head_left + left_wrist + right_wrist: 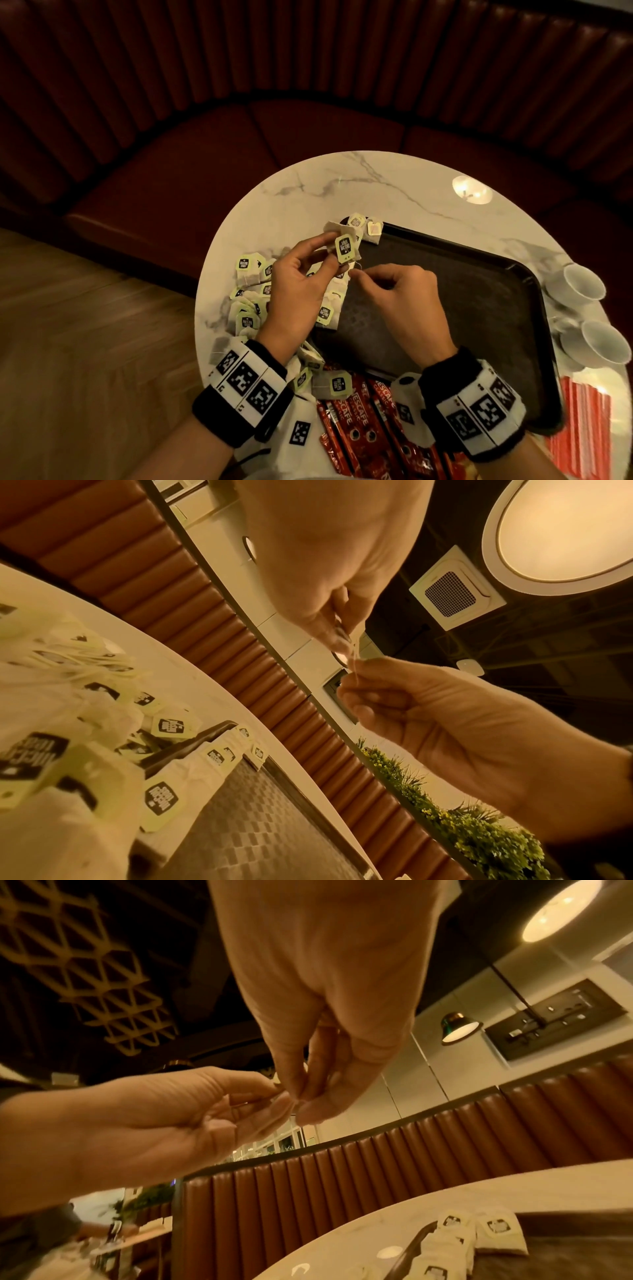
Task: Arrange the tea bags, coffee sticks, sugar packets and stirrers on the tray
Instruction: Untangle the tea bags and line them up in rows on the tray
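Just above the frame's centre in the head view, the left hand pinches a tea bag with a green tag over the dark tray's left edge. The right hand pinches its thin string. Loose tea bags lie left; coffee sticks lie below.
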`<state>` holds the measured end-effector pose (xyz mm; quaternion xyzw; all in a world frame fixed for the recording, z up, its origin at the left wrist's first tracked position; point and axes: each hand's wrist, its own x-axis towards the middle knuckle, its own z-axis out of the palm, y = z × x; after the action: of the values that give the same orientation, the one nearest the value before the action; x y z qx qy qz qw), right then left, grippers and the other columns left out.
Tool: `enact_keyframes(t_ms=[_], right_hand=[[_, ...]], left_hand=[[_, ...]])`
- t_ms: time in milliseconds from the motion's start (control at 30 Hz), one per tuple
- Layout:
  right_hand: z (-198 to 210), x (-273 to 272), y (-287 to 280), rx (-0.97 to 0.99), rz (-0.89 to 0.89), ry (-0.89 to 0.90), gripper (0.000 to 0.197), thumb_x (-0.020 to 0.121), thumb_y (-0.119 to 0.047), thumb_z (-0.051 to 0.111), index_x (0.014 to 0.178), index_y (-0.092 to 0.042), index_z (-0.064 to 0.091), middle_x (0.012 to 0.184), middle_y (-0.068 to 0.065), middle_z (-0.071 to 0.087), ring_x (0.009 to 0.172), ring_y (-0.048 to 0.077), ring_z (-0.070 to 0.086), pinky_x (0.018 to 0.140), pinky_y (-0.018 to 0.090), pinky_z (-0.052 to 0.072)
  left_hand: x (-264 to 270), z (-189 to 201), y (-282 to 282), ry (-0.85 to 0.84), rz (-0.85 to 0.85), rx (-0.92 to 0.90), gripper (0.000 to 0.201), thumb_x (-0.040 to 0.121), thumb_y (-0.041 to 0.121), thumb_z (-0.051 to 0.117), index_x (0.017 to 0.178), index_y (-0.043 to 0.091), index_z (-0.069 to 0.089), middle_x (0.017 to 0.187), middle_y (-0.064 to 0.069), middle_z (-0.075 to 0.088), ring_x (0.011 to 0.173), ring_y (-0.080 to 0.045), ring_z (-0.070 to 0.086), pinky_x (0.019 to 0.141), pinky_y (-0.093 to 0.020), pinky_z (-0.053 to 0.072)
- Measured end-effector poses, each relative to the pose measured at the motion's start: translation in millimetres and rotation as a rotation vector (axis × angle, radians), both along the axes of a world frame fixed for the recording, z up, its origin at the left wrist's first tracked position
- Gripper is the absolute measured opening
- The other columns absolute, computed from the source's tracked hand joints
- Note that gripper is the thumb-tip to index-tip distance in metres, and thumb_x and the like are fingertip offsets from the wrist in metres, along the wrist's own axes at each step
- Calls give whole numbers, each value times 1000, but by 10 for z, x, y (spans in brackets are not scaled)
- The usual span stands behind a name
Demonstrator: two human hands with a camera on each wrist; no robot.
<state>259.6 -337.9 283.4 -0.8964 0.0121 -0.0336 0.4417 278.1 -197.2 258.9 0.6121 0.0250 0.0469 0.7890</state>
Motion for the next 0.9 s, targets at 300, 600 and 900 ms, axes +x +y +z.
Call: enact_keyframes(t_ms=[300, 600, 900], right_hand=[[-18, 27, -19, 56, -37, -18, 30, 85, -21, 75, 115, -19, 73, 93, -15, 73, 83, -8, 67, 81, 9, 52], [37, 5, 16, 243, -1, 10, 29, 86, -19, 74, 115, -22, 73, 82, -14, 74, 84, -5, 69, 79, 13, 54], [34, 71, -91, 302, 107, 31, 30, 89, -16, 70, 111, -36, 69, 92, -12, 76, 85, 3, 71, 79, 26, 58]], left_hand=[[14, -46, 25, 14, 26, 22, 22, 93, 1, 62, 113, 6, 68, 112, -14, 71, 104, -28, 69, 84, -33, 58], [-21, 26, -31, 35, -9, 13, 25, 80, 7, 77, 101, 19, 70, 99, -3, 76, 95, -20, 72, 85, -36, 58], [12, 28, 8, 41, -39, -17, 14, 88, 0, 67, 95, 11, 67, 91, -5, 75, 85, -13, 72, 75, -22, 57]])
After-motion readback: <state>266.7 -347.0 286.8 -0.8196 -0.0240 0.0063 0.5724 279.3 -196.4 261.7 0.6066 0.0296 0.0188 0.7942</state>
